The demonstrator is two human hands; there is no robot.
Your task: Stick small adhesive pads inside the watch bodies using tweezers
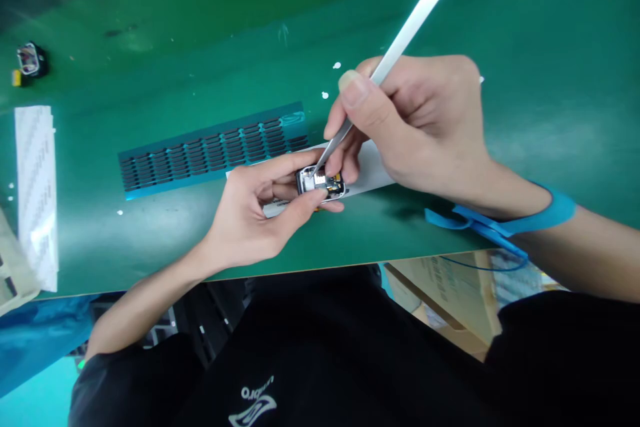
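Note:
My left hand (265, 210) holds a small black device housing (321, 182) between thumb and fingers, its open side facing up with metal and yellowish parts showing inside. In my right hand (400, 120) is a pair of metal tweezers (400, 43), slanting down to the left. Their tips reach into the housing near its left end; whether they pinch anything is too small to tell. The fingertips of my right hand are close against the housing's far edge. Under both hands lies a white sheet (373, 170), partly covered.
Behind my left hand, a blue sheet with rows of dark strips (210, 150) lies on the green table (200, 233). A similar small housing (33, 60) stands far left, above a white patterned strip (36, 193). A blue wrist strap (543, 210) with a cord circles my right wrist.

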